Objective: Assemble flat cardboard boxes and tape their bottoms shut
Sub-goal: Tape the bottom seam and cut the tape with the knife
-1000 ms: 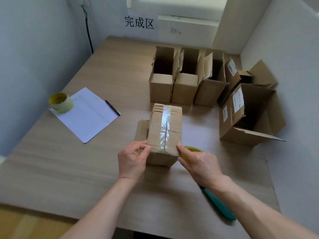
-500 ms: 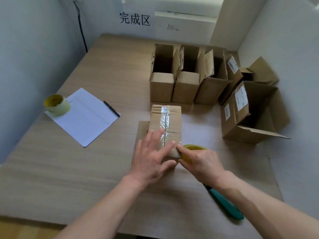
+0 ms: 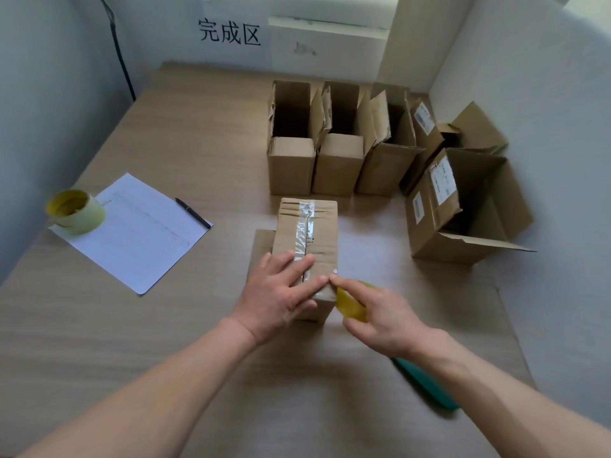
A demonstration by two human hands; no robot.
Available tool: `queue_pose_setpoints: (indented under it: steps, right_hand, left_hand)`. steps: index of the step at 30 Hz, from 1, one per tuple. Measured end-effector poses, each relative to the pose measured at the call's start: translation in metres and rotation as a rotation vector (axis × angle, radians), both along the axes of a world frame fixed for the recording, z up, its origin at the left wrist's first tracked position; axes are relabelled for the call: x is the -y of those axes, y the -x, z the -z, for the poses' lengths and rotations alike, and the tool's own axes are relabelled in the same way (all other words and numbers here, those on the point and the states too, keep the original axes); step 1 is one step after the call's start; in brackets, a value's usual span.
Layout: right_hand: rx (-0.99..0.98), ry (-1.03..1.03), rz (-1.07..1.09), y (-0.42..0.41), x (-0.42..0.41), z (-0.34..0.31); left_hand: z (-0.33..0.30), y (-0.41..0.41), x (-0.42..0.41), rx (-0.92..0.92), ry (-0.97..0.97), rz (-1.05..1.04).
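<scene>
Under our flat, spread left hand (image 3: pixel 277 295) lies the taped box (image 3: pixel 305 249), our right hand (image 3: pixel 380 317) pinching the tape roll (image 3: pixel 351 305) beside those fingertips; finished boxes (image 3: pixel 337 153) stand beyond, so we judge this seam nearly done.

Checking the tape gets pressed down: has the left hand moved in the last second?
Yes. The left hand went from the box's left side up onto its taped top.

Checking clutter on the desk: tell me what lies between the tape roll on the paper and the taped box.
In the head view, the paper sheet and a black pen lie between the tape roll and the taped box; otherwise bare table.
</scene>
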State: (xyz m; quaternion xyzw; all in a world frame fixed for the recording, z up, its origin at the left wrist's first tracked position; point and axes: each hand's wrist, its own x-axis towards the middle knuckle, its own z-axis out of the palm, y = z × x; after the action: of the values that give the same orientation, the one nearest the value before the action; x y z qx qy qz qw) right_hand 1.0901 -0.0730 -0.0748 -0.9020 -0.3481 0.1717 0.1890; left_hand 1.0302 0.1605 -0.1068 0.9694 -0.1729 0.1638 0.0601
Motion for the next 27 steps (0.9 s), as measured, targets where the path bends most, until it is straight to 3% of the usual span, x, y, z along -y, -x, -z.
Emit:
queue_pose_setpoints:
  steps: [9, 12, 19, 27]
  right_hand:
    - [-0.055, 0.007, -0.129, 0.015, 0.007, -0.011]
    - [-0.043, -0.045, -0.046, 0.007, 0.001, -0.006]
    - [-0.003, -0.042, 0.039, -0.019, -0.012, -0.007]
    - [-0.040, -0.082, -0.138, 0.009, 0.012, -0.014]
  left_hand:
    - [0.011, 0.044, -0.016, -0.006, 0.172, 0.147]
    - [0.013, 0.030, -0.017, -0.020, 0.175, 0.104]
    - [0.008, 0.012, -0.005, -0.174, 0.418, -0.073]
    - [-0.003, 0.076, 0.031, -0.030, 0.244, -0.157]
